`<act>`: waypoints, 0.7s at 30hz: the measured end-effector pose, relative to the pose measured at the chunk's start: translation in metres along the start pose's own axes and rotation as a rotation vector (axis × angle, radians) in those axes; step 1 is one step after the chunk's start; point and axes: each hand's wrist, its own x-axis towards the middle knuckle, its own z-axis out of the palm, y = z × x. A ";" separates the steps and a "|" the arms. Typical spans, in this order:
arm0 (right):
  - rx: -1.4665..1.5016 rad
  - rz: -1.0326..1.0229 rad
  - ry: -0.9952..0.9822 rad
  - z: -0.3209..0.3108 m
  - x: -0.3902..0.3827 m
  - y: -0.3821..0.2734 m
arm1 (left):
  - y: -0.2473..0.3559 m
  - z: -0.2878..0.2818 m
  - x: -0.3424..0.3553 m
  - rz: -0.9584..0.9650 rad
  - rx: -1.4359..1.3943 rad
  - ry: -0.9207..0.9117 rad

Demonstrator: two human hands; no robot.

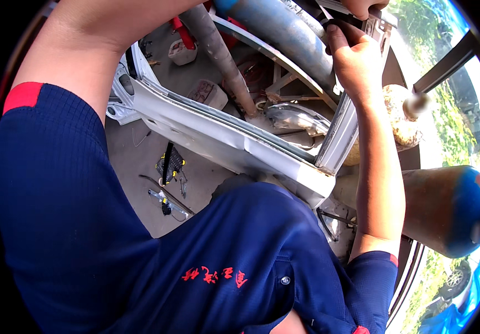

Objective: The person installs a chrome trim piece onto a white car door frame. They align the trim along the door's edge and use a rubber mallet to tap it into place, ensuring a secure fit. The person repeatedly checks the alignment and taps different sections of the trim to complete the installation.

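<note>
Gripping a black rubber strip (334,25) against the door frame (340,128), right hand (354,58) pinched shut

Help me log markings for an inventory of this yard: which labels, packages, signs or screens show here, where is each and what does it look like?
Embroidered marking: on the chest of the dark blue work shirt, a short row of red characters.
Red patch: on the blue end of the rusty gas cylinder at right, small and roughly square.
Yellow and black package: on the concrete floor below the silver car door, small and flat.
No signs or screens show.
</note>
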 end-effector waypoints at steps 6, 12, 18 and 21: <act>-0.096 -0.025 -0.064 -0.016 0.011 -0.014 | 0.001 -0.001 0.001 0.000 -0.032 -0.014; 0.118 0.023 0.089 0.034 -0.017 -0.002 | 0.002 0.005 0.005 -0.013 -0.015 0.017; 0.118 0.013 0.107 0.020 -0.020 0.001 | -0.001 0.007 -0.006 -0.008 0.004 0.064; 0.147 0.035 0.048 0.007 -0.019 -0.007 | -0.001 0.006 -0.009 -0.007 0.003 0.065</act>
